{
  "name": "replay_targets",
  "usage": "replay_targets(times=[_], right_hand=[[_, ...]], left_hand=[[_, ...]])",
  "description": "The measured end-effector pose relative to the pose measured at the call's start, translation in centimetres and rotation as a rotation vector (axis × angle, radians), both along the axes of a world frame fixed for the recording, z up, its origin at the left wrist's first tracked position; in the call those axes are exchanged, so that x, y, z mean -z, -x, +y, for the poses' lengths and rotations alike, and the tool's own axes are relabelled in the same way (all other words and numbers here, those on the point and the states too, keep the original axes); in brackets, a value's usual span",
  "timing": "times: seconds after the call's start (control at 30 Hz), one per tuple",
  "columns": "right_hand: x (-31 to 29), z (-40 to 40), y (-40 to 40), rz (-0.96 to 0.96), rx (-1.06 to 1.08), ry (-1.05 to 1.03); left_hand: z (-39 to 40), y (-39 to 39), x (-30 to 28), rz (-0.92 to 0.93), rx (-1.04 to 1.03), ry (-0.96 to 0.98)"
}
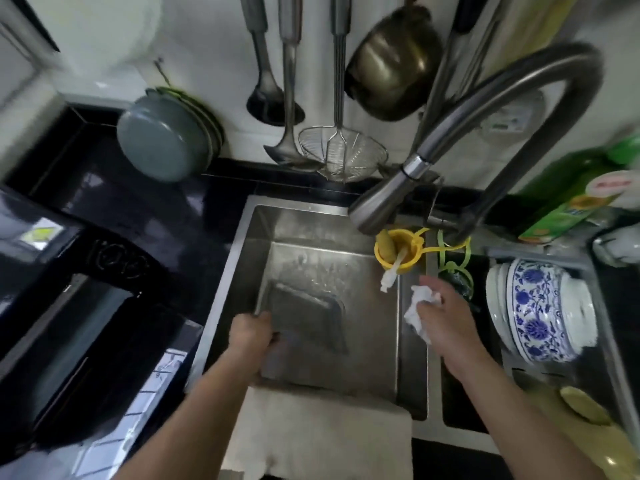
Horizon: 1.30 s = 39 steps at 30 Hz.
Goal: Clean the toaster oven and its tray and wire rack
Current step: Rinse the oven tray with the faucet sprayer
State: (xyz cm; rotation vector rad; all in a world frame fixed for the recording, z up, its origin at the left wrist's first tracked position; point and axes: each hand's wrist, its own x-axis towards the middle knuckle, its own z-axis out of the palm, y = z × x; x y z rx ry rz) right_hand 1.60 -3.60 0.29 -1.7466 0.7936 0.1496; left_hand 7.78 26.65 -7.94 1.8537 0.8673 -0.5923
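The tray [304, 320] lies in the sink [242, 258], under the faucet [381, 206]. The toaster oven [65, 306] stands left; stacked bowls [543, 306] sit right.

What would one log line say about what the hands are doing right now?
left hand: holds tray in sink | right hand: grips crumpled white wipe | faucet: no water seen

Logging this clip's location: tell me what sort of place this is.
Most likely a home kitchen: a stainless steel sink under a curved metal faucet, steel ladles and a wire skimmer hung on the wall, blue-and-white porcelain bowls racked beside it.
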Motion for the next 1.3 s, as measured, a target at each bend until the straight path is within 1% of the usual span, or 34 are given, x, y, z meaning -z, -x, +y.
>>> replay_targets(times=[0.07,0.1,0.17,0.23,0.3,0.37,0.4,0.43,0.53,0.6,0.63,0.7,0.8,0.87,0.9,0.97,1.07,1.13,1.2,1.3], right_hand=[[-1.2,-1.4,-3.2,-0.126,-0.117,0.166],[-1.4,-2.1,-5.0,-0.162,-0.142,0.236],[-1.4,-3.4,-8.5,-0.160,-0.153,0.327],[-0.9,-4.1,-11.4,-0.127,-0.182,0.321],[0.0,-4.9,-13.7,-0.039,-0.189,0.286],[0.8,-5.5,-15.2,0.033,-0.163,0.249],[1.2,-5.6,-15.7,0.051,-0.150,0.245],[1.6,-5.6,-16.1,0.060,-0.143,0.252],[1.6,-4.4,-15.8,0.065,-0.182,0.281],[0.7,-4.0,-14.4,0.053,-0.205,0.250],[-0.3,-3.8,-13.5,0.021,-0.214,0.231],[-2.6,-3.3,-10.8,-0.121,-0.186,0.166],[-7.0,-2.2,-6.0,-0.333,-0.094,-0.037],[-10.1,-1.0,-4.4,-0.417,-0.157,-0.094],[-11.4,-0.3,-4.4,-0.430,-0.210,-0.091],[-12.9,1.0,-5.5,-0.425,-0.274,-0.021],[-14.1,2.4,-8.0,-0.467,-0.212,0.089],[-14.1,2.8,-9.1,-0.504,-0.191,0.154],[-13.3,2.8,-9.0,-0.491,-0.219,0.284],[-10.5,2.9,-6.4,-0.405,-0.333,0.525]], left_hand=[[-0.3,0.8,-2.2,-0.102,0.039,-0.076],[-0.6,1.3,-3.4,-0.150,0.065,-0.112],[-1.2,2.3,-6.0,-0.231,0.122,-0.215],[-1.9,3.1,-8.5,-0.301,0.149,-0.331],[-2.4,3.7,-10.2,-0.345,0.197,-0.422],[-2.5,4.1,-11.0,-0.359,0.191,-0.464],[-2.4,4.1,-11.0,-0.351,0.141,-0.432],[-2.1,4.2,-10.6,-0.339,0.056,-0.356],[-1.3,4.5,-8.6,-0.245,-0.255,0.051],[-1.3,5.0,-6.7,-0.190,-0.341,0.240],[-1.4,5.2,-6.0,-0.172,-0.359,0.292],[-1.8,5.3,-4.5,-0.144,-0.396,0.384],[-2.6,5.1,-2.5,-0.100,-0.451,0.497],[-3.1,5.0,-1.5,-0.066,-0.511,0.552],[-3.3,5.0,-1.1,-0.051,-0.547,0.573],[-3.5,5.0,-0.8,-0.022,-0.603,0.573],[-3.2,4.7,-0.5,0.010,-0.591,0.506],[-2.5,4.3,-0.1,0.023,-0.530,0.437],[-2.0,4.1,0.1,0.036,-0.497,0.408],[-1.4,3.8,0.7,0.003,-0.513,0.417]])
